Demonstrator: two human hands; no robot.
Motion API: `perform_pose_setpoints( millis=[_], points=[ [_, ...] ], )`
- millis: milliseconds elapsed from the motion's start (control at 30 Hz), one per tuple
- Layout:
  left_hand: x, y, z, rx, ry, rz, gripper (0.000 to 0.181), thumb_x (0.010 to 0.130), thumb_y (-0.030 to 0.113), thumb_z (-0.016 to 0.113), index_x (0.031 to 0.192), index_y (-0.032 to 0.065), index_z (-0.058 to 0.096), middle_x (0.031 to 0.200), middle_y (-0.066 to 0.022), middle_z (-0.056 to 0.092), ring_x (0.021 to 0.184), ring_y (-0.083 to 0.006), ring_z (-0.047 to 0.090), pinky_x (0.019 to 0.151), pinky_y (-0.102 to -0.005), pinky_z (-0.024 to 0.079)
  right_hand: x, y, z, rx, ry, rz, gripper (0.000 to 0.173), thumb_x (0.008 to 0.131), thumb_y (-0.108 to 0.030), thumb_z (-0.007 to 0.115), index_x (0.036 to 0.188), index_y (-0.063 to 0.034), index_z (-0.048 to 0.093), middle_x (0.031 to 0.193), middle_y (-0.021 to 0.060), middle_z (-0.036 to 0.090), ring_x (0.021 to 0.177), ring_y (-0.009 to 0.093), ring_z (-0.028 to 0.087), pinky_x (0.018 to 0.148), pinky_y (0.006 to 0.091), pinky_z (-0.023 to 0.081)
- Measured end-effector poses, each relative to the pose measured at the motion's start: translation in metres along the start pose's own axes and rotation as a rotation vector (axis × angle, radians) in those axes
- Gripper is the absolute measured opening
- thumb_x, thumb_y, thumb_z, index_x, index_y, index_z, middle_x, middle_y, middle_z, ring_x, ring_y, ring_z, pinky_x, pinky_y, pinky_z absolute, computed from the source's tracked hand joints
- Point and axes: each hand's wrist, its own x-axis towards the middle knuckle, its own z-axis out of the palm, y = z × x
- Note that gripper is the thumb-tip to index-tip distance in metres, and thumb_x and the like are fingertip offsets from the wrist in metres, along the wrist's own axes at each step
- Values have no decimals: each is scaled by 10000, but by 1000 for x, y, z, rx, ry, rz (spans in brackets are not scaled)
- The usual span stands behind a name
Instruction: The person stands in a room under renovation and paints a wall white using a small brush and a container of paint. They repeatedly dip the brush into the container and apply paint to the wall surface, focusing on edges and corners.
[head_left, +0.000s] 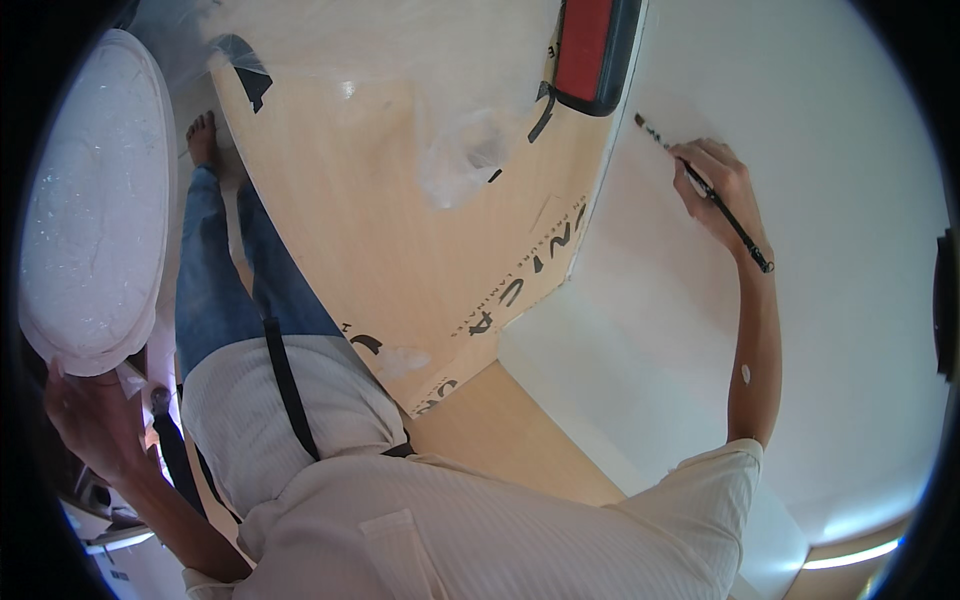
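My right hand (716, 187) grips a slim black-handled paintbrush (724, 206), its handle speckled with white. The small brush tip lies close to the white wall (675, 315), beside the edge of the wood-look laminate panel (360, 210); whether it touches cannot be told. At the far left, my left hand (94, 424) holds the near rim of an oval-looking white plastic container or lid (97, 202), whose face is coated with a glossy whitish substance. A spot of white sits on my right forearm.
Clear plastic sheeting (465, 150) lies over part of the panel, with torn black pieces near it. A red and black case or block (589, 56) rests by the panel's wall-side edge. My legs and a bare foot (202, 139) show between the panel and the container.
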Motion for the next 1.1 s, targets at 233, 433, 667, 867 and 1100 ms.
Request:
perform_pose_setpoints(
  millis=[233,433,667,867,1100],
  points=[
    [5,2,2,-225,0,-115,266,993,103,380,1248,45,334,1457,-140,240,1373,-175,222,1147,-318,178,13,-2,0,-5,178,19,156,803,-3,624,957,6,650,885,120,652,791,258,617,747,347,499],
    [5,-22,-20,1077,13,281,251,992,67,368,1241,36,359,1427,-129,309,1355,-172,275,1141,-288,203,-4,-7,10,-46,9,-12,156,809,-5,620,962,17,648,895,127,654,800,254,622,748,347,504],
    [3,-7,-4,547,58,54,234,997,78,360,1225,29,368,1417,-113,333,1343,-168,293,1130,-281,223,1,-8,2,-74,128,-35,166,826,7,610,989,17,638,941,139,646,802,278,619,739,361,512],
    [2,-4,1,761,74,118,225,1008,102,332,1219,30,364,1412,-117,341,1319,-172,336,1115,-278,266,-10,-12,14,-99,68,-47,189,800,18,616,988,14,635,932,134,640,826,276,619,762,368,498],
    [-3,22,25,969,218,79,285,952,100,491,1213,31,396,1315,-105,461,1220,-163,472,1041,-257,387,-19,-23,16,-63,88,-10,204,796,19,620,999,11,640,957,134,650,829,294,618,752,376,503]
  ],
)
